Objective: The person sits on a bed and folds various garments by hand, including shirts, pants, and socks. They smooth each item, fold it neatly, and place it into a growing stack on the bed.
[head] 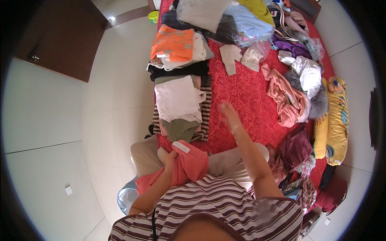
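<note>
A coral-red garment (193,164) lies bunched across my lap, and my left hand (169,158) grips its edge beside a white label or patch (181,147). Blurred by motion, my right hand (228,113) is above the red rose-patterned bedspread (241,93), with nothing visible in it. To its left is a flat stack with a white top (176,98) uppermost. Below that top show an olive-green garment (179,130) and a brown-striped one (206,114).
Beyond the stack lie folded orange clothes (173,43) and clothes in clear plastic bags (250,22). Two small cream garments (230,57) rest mid-bed. At right are a crumpled pink garment (286,96), yellow floral bolsters (337,120) and maroon cloth (297,144). Floor (126,90) borders the bed's left edge.
</note>
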A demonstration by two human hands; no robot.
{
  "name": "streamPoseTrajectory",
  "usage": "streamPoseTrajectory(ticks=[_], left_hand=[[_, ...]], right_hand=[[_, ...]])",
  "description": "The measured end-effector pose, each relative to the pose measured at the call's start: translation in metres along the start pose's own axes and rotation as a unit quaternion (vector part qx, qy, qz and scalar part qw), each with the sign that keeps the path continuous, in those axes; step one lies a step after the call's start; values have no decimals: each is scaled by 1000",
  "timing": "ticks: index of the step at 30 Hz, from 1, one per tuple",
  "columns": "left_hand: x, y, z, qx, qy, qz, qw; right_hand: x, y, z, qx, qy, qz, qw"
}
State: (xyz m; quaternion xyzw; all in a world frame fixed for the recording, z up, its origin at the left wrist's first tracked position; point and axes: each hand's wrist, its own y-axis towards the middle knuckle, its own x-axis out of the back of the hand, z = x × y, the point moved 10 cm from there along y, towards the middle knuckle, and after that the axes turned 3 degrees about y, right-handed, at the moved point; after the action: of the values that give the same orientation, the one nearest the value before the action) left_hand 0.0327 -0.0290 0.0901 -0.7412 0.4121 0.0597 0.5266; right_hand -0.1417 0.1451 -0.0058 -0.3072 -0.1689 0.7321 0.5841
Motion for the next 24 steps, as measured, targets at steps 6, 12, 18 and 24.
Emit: streamPoseTrajectory(ticks=[6, 12, 18, 24], left_hand=[[28, 17, 14, -47, 59, 69, 995], [38, -4, 16, 10, -53, 169, 984], [11, -37, 13, 48, -149, 284, 946], [16, -31, 19, 63, -110, 208, 970]], right_hand=[[23, 2, -50, -41, 104, -23, 993], [-27, 63, -42, 27, 167, 48, 984], [-46, 101, -43, 12, -68, -115, 991], [-71, 78, -39, -62, 12, -47, 997]])
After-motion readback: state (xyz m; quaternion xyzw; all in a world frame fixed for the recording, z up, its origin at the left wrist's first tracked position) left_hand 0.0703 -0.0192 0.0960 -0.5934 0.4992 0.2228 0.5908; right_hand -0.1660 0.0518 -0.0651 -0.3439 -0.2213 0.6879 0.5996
